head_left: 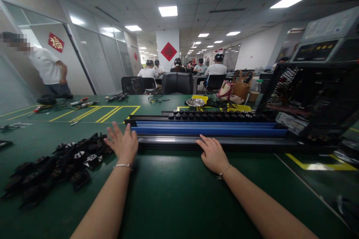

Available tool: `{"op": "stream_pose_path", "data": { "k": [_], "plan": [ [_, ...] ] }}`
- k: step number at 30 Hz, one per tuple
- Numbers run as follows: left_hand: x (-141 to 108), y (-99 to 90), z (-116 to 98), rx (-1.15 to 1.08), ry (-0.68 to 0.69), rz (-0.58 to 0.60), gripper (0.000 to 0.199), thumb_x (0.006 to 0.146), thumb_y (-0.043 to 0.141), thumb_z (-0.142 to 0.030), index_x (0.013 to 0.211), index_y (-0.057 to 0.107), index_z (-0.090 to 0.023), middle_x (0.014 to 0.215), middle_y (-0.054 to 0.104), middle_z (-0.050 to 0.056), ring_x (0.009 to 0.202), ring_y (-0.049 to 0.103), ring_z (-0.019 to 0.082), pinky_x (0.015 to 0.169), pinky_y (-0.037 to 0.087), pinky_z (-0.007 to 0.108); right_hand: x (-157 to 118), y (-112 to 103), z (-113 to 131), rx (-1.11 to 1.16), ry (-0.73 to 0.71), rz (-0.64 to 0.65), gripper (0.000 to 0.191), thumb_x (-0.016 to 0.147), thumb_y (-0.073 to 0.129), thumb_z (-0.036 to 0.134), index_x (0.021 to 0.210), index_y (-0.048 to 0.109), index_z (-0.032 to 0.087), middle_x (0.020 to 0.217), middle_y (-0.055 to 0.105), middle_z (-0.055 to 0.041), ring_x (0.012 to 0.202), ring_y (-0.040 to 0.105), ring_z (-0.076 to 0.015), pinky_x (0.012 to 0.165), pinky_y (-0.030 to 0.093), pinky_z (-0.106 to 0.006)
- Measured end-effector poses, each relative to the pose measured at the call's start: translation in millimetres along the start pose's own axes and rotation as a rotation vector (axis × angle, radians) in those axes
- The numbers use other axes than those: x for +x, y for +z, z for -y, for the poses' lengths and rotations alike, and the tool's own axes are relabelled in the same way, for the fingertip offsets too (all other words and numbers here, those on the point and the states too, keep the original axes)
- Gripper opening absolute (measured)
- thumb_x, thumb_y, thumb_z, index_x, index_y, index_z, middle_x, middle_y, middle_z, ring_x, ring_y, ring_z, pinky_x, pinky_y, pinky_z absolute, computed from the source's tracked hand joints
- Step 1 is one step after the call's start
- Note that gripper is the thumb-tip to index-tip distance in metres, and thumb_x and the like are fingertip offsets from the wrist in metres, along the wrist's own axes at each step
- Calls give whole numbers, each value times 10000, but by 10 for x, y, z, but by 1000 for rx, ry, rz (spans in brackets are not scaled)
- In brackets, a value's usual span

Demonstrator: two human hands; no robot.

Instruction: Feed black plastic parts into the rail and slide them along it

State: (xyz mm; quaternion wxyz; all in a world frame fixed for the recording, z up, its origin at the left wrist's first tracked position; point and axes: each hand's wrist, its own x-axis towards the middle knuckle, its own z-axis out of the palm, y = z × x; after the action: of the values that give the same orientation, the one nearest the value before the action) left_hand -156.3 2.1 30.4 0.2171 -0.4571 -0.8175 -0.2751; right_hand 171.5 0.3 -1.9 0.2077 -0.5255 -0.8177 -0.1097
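Long straight profiles lie side by side across the green table point(168, 194): a blue profile point(210, 129), with a dark, shiny metal profile point(174, 140) in front of it. Behind them runs a row of small black parts point(207, 115). My left hand point(126, 147) is spread wide at the left end of the profiles, holding nothing. At the front edge of the shiny profile, my right hand point(213, 155) has its fingers stretched out; whether the fingertips touch it I cannot tell. A pile of black parts point(64, 160) with some whitish faces lies left of my left hand.
An opened black computer case point(311, 97) stands at the right. Toward the back are a metal bowl point(195, 102), yellow trays point(238, 108), cables point(158, 99) and hand tools point(84, 104). One person point(49, 65) stands at the left; others sit beyond the table.
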Motion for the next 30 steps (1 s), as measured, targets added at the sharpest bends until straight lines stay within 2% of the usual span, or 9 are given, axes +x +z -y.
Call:
{"op": "stream_pose_path", "data": {
  "k": [4,8,12,15,19,22,24,27,30],
  "plan": [
    [-275,40,-498,-58,405,204,494,917,285,-424,1371,417,-279,1548,146,42,1416,28,285,1111,125,538,-12,-24,-64,14,-7,-35,484,775,447,191,1242,544,273,1359,498,-33,1261,394,-210,1076,221,-430],
    [-460,118,-684,-130,635,386,492,922,237,-467,1352,433,-331,1491,317,8,1402,149,267,1107,128,550,1,-163,-420,-50,135,-201,429,845,399,289,1248,536,234,1321,528,-61,1267,382,-226,1073,213,-456],
    [-463,139,-666,-148,653,431,497,923,220,-484,1345,439,-337,1448,395,3,1362,271,254,1100,159,538,-87,-386,-1098,-188,511,-368,477,876,328,325,1263,508,114,1359,459,-170,1274,355,-292,1035,269,-462],
    [-443,123,-659,-151,659,414,484,928,219,-471,1334,449,-342,1436,413,-3,1344,311,241,1091,194,529,-309,-513,-1693,-254,830,-420,568,839,364,407,1313,446,105,1414,363,-196,1298,299,-350,1028,279,-504],
    [-445,110,-671,-161,668,392,478,931,212,-469,1317,465,-346,1421,435,-13,1332,334,230,1079,229,522,-663,-598,-2432,-146,1252,-347,804,745,415,602,1388,330,127,1423,306,-235,1292,275,-417,983,324,-570],
    [-451,111,-674,-163,665,384,473,930,219,-471,1309,474,-348,1412,447,-16,1326,346,224,1076,241,512,-806,-619,-2869,-147,1256,-237,879,713,380,700,1415,297,178,1461,241,-225,1325,225,-416,998,291,-574],
    [-455,112,-672,-166,667,373,462,931,227,-465,1303,478,-355,1407,454,-20,1322,353,220,1078,244,504,-830,-614,-3070,-67,1236,-125,877,724,341,718,1427,280,197,1429,308,-230,1318,266,-396,1006,273,-574],
    [-459,120,-667,-168,668,359,448,930,240,-460,1301,476,-371,1403,459,-29,1320,357,218,1080,245,496,-823,-589,-3210,-38,1277,-67,858,726,320,729,1411,323,212,1421,312,-236,1324,276,-376,1025,263,-538],
    [-460,130,-664,-165,669,360,447,929,246,-462,1307,468,-373,1403,458,-30,1319,357,219,1079,246,498,-824,-572,-3202,-43,1280,-83,865,703,324,756,1411,323,259,1429,300,-223,1322,268,-392,977,304,-569]
  ]
}}
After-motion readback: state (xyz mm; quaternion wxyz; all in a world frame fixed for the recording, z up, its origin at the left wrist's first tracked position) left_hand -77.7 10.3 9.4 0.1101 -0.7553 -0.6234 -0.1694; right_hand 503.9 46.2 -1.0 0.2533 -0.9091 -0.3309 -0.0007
